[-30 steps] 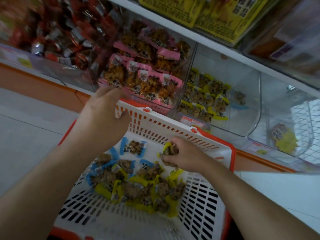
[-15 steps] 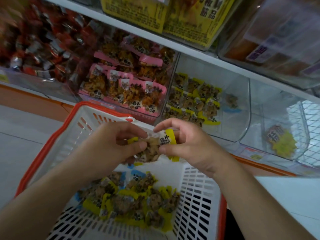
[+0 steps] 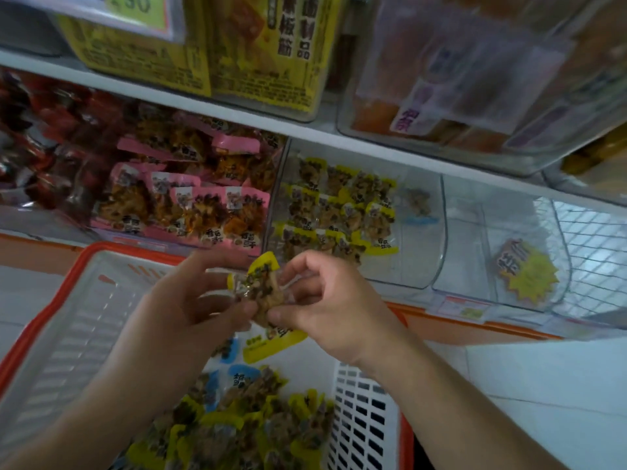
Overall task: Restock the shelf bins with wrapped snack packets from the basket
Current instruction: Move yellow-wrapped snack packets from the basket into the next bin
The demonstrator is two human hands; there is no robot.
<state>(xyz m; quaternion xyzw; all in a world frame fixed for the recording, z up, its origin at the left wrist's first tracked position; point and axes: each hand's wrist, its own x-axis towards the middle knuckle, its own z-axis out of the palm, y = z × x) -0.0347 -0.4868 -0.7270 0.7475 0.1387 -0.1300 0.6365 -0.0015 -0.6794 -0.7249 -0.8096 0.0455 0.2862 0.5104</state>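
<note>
Between my two hands is a small stack of yellow-edged snack packets (image 3: 259, 290), held above the white basket with a red rim (image 3: 57, 300). My left hand (image 3: 190, 317) grips the stack from the left, thumb underneath. My right hand (image 3: 325, 307) pinches it from the right with thumb and curled fingers. More yellow and blue packets (image 3: 244, 418) lie heaped in the basket bottom. Just beyond my hands, a clear shelf bin (image 3: 420, 266) holds rows of yellow packets (image 3: 339, 205).
A bin of pink packets (image 3: 183, 201) stands left of the yellow bin, and red packets (image 3: 37, 147) fill the one further left. To the right, a clear bin (image 3: 475, 232) shows a yellow starburst tag (image 3: 526, 269). Yellow boxes (image 3: 237, 52) sit on the shelf above.
My right hand lifted a yellow packet out of the basket and my left hand left the basket rim to meet it. Both hands rose toward the yellow bin, and the view tilted upward.
</note>
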